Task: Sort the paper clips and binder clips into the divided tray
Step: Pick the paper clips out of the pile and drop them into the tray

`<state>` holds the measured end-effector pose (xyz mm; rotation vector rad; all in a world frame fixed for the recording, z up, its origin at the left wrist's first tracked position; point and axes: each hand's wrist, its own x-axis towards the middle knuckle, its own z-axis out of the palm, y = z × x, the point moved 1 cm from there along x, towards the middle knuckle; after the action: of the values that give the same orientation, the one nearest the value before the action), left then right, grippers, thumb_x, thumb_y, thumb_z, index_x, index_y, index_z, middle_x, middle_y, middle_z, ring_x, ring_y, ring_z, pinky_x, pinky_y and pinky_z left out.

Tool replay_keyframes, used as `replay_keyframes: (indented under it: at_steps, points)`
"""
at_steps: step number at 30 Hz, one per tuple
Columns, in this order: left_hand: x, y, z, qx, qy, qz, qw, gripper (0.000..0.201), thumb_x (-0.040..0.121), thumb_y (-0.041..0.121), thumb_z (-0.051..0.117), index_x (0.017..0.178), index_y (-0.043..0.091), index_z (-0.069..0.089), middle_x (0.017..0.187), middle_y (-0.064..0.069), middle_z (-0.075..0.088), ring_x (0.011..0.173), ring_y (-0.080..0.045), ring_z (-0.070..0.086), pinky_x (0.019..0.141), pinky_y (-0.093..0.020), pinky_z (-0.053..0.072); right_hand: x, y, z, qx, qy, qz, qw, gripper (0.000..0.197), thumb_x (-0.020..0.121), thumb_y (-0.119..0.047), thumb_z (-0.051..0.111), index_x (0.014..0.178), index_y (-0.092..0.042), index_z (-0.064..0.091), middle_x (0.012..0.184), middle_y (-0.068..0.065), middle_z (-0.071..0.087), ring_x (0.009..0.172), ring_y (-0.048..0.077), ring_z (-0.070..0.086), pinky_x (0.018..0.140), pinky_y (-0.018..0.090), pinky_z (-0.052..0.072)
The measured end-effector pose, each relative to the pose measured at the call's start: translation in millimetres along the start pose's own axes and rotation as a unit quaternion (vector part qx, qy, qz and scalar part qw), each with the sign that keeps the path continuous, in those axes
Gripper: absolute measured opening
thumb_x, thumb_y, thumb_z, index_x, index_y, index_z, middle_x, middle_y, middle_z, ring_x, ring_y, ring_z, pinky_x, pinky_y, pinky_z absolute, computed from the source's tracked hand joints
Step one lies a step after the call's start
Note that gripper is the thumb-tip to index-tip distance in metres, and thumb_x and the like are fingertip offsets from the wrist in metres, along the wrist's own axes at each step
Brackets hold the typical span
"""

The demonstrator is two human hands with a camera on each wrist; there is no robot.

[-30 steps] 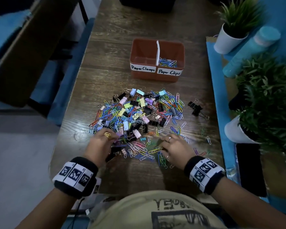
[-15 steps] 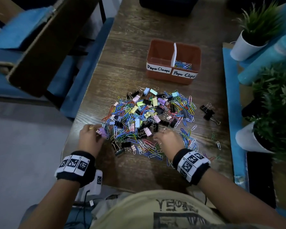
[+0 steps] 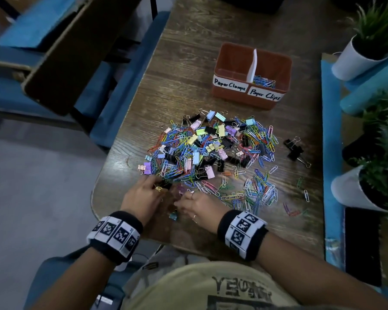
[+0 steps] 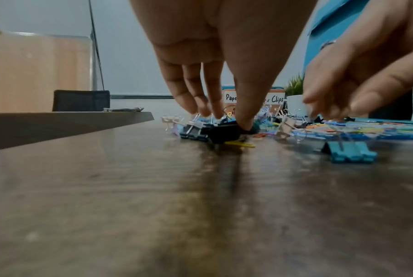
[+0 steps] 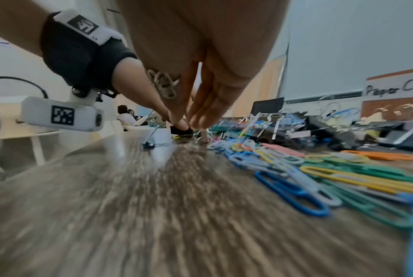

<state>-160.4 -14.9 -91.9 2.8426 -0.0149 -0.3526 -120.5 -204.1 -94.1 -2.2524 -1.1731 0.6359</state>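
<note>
A mixed pile of coloured paper clips and binder clips point(image 3: 211, 148) lies mid-table. The brown divided tray point(image 3: 220, 63) stands behind it, labelled "Paper Clamps" left and "Paper Clips" right; a few paper clips point(image 3: 263, 81) lie in the right half, and the left half looks bare. At the pile's near left edge my left hand point(image 3: 160, 186) pinches black binder clips point(image 4: 215, 131) between thumb and fingers point(image 4: 244, 121). My right hand point(image 3: 182, 198) hovers close beside it, fingers pointing down at the table point(image 5: 189, 124), nothing visibly held. A teal binder clip point(image 3: 173, 216) lies between the wrists.
Loose paper clips point(image 3: 255, 193) spread right of my right hand. Two black binder clips point(image 3: 295, 149) lie apart at the right. Potted plants point(image 3: 356, 57) and a blue mat point(image 3: 332, 153) border the right side; a dark phone point(image 3: 363, 245) lies near right. The table's left edge point(image 3: 103, 175) is close.
Both hands have drawn together at the pile's near left edge. My left hand has closed on black binder clips, and my right hand has slid left toward it.
</note>
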Motion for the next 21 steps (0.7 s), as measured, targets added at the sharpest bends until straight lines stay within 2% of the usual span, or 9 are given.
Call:
replay_keyframes:
  at_steps: [2, 4, 6, 9, 12, 14, 15, 18, 21]
  points:
    - [-3, 5, -7, -0.019, 0.007, 0.008, 1.000, 0.038, 0.078, 0.042, 0.046, 0.073, 0.018, 0.075, 0.100, 0.000, 0.064, 0.091, -0.016, 0.050, 0.061, -0.033, 0.058, -9, 6, -11, -0.014, 0.079, 0.018, 0.997, 0.029, 0.078, 0.002, 0.062, 0.103, -0.008, 0.069, 0.094, 0.011, 0.068, 0.083, 0.030, 0.064, 0.070, 0.036, 0.057]
    - [-6, 19, -11, -0.042, 0.001, 0.042, 0.998, 0.017, 0.077, 0.033, 0.066, 0.076, 0.017, 0.074, 0.094, 0.000, 0.064, 0.083, -0.019, 0.061, 0.059, -0.030, 0.058, -20, 21, -13, -0.061, 0.131, 0.020, 0.989, 0.028, 0.074, 0.001, 0.068, 0.100, -0.010, 0.071, 0.098, 0.007, 0.071, 0.086, 0.027, 0.067, 0.071, 0.037, 0.059]
    - [-8, 35, -11, -0.033, -0.022, 0.068, 0.997, 0.013, 0.070, 0.029, 0.076, 0.078, 0.018, 0.075, 0.087, 0.001, 0.064, 0.072, -0.018, 0.065, 0.052, -0.026, 0.056, -28, 32, -9, -0.122, 0.099, 0.006, 0.988, 0.038, 0.071, -0.007, 0.075, 0.108, -0.016, 0.068, 0.112, 0.003, 0.069, 0.098, 0.026, 0.066, 0.078, 0.039, 0.058]
    - [-10, 44, 3, -0.005, -0.042, 0.072, 0.996, 0.036, 0.064, 0.035, 0.081, 0.095, 0.020, 0.072, 0.091, -0.003, 0.064, 0.072, -0.020, 0.066, 0.052, -0.029, 0.058, -34, 36, -5, -0.174, 0.009, 0.003, 0.985, 0.050, 0.065, -0.023, 0.080, 0.113, -0.022, 0.066, 0.121, -0.004, 0.065, 0.108, 0.022, 0.064, 0.080, 0.039, 0.056]
    - [-14, 37, 17, 0.015, -0.080, 0.056, 0.995, 0.031, 0.062, 0.032, 0.083, 0.089, 0.021, 0.074, 0.096, -0.003, 0.064, 0.078, -0.022, 0.066, 0.050, -0.033, 0.057, -39, 37, -14, -0.225, 0.030, 0.041, 0.973, 0.019, 0.074, -0.033, 0.065, 0.090, -0.026, 0.073, 0.093, -0.009, 0.073, 0.086, 0.017, 0.068, 0.072, 0.028, 0.054]
    - [-15, 27, 19, 0.009, -0.079, 0.029, 0.996, 0.020, 0.070, 0.030, 0.077, 0.082, 0.014, 0.073, 0.101, -0.003, 0.064, 0.085, -0.024, 0.065, 0.057, -0.035, 0.058, -43, 39, -19, -0.217, 0.035, 0.060, 0.974, 0.032, 0.082, -0.036, 0.043, 0.074, -0.026, 0.072, 0.074, -0.010, 0.070, 0.075, 0.017, 0.065, 0.067, 0.028, 0.054]
    - [-16, 24, 16, -0.003, -0.079, 0.011, 0.997, 0.019, 0.074, 0.030, 0.071, 0.080, 0.013, 0.072, 0.098, -0.003, 0.063, 0.085, -0.022, 0.063, 0.059, -0.034, 0.058, -41, 39, -21, -0.212, 0.041, 0.062, 0.974, 0.032, 0.082, -0.034, 0.042, 0.072, -0.024, 0.071, 0.072, -0.009, 0.069, 0.073, 0.017, 0.063, 0.065, 0.029, 0.055]
    - [-19, 22, 2, -0.032, -0.037, -0.041, 0.998, 0.024, 0.083, 0.030, 0.050, 0.086, 0.014, 0.069, 0.095, 0.002, 0.060, 0.088, -0.013, 0.057, 0.062, -0.026, 0.055, -26, 29, -22, -0.197, 0.053, 0.044, 0.978, 0.008, 0.073, -0.022, 0.071, 0.081, -0.020, 0.072, 0.078, -0.004, 0.068, 0.074, 0.019, 0.063, 0.065, 0.031, 0.056]
    - [-18, 18, 0, -0.033, -0.064, -0.059, 0.996, 0.025, 0.094, 0.024, 0.049, 0.113, 0.011, 0.060, 0.123, -0.001, 0.052, 0.112, -0.018, 0.052, 0.090, -0.027, 0.040, 2, 5, -18, -0.219, 0.021, 0.046, 0.974, 0.038, 0.077, -0.023, 0.070, 0.114, -0.018, 0.064, 0.097, 0.004, 0.063, 0.088, 0.024, 0.060, 0.073, 0.032, 0.050]
